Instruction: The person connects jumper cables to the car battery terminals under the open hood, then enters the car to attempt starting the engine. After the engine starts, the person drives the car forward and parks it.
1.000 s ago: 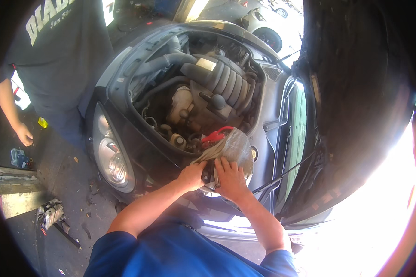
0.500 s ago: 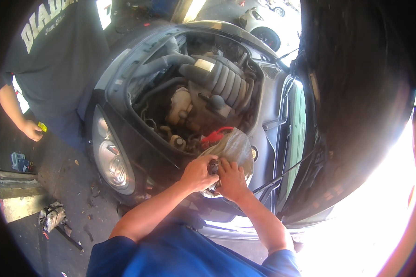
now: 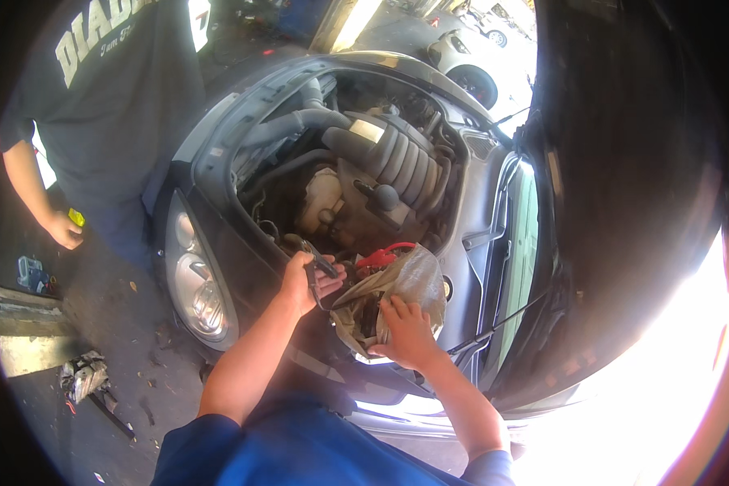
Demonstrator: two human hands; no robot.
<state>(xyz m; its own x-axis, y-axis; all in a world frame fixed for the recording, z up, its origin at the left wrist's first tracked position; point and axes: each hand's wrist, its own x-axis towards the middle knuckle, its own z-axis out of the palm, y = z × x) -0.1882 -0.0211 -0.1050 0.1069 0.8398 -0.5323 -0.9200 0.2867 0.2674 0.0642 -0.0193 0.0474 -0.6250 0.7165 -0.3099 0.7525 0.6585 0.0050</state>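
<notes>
In my left hand (image 3: 302,285) is a dark clamp-like piece (image 3: 322,264), its palm partly turned up and the fingers loosely curled. A thin dark cable hangs from it toward a crumpled, greyish see-through plastic bag (image 3: 417,279). My right hand (image 3: 409,332) grips the near side of this bag by its opening, thumb at the edge and fingers bent over the plastic. Dark contents show inside, too shadowed to name. A red clamp or handle (image 3: 385,254) pokes out at the bag's far edge. The bag rests on the car's near fender, beside the engine bay.
The engine (image 3: 381,150) lies exposed under the raised hood (image 3: 624,178). At the left stands another person (image 3: 130,105) with a small yellow thing (image 3: 76,217) in hand. The headlight (image 3: 198,292) is left of my arm; a wiper arm (image 3: 494,328) lies at the right.
My left hand has moved left and away from the bag, bringing the dark clamp-like piece with it. The bag's opening now shows more. My right hand stays at the bag.
</notes>
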